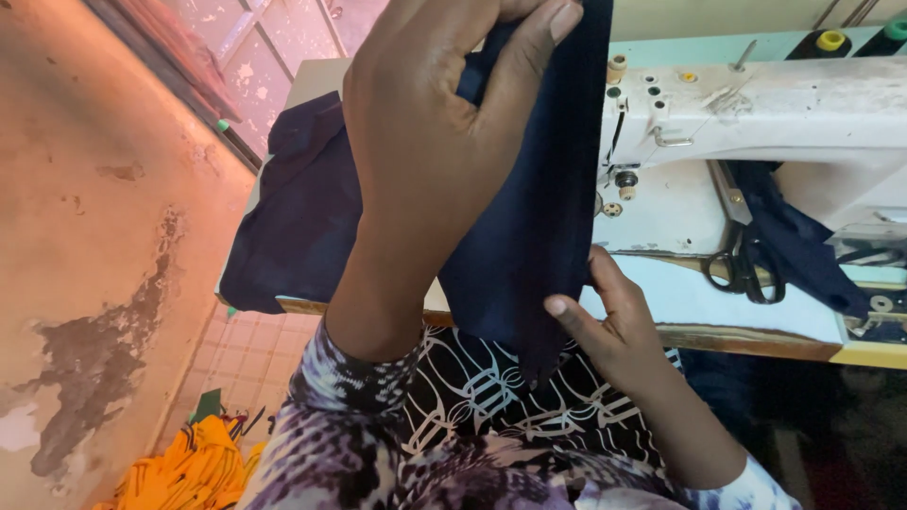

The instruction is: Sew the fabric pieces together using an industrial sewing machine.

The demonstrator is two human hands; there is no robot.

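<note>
1. The left hand (444,123) fills the upper middle of the frame, raised high. Its fingers are closed on a strip of dark navy fabric (529,217), thumb pressed over the front near the top edge, so the cloth hangs straight down instead of bunching up.

2. The right hand (609,321) sits lower, centre-right. Thumb and forefinger pinch the strip's right edge near its bottom end, the other fingers loosely curled. Looks like that lower pinch keeps the strip taut between the two hands, probably to line up or check an edge, though that's my guess.

3. So the fabric is up in the air between both hands, in front of the table, and its tail tapers to a point over the person's lap.

4. More of the same navy cloth (293,217) lies in a heap on the table's left end, upper left of centre, draping over the edge. I can't tell if it's joined to the held strip; the arm hides that part.

5. A white sewing machine (775,123) stands in the upper right on the table (756,335), well within reach.

6. Black scissors (742,264) lie on the machine bed at right, beside another scrap of dark cloth, handles toward the person, handy for grabbing.

7. Two thread spools, one yellow (830,40) and one green (896,26), stand at the top right corner behind the machine.

8. Down in the lower left corner, orange garments (189,467) sit piled on the floor, well apart from the hands.
</note>
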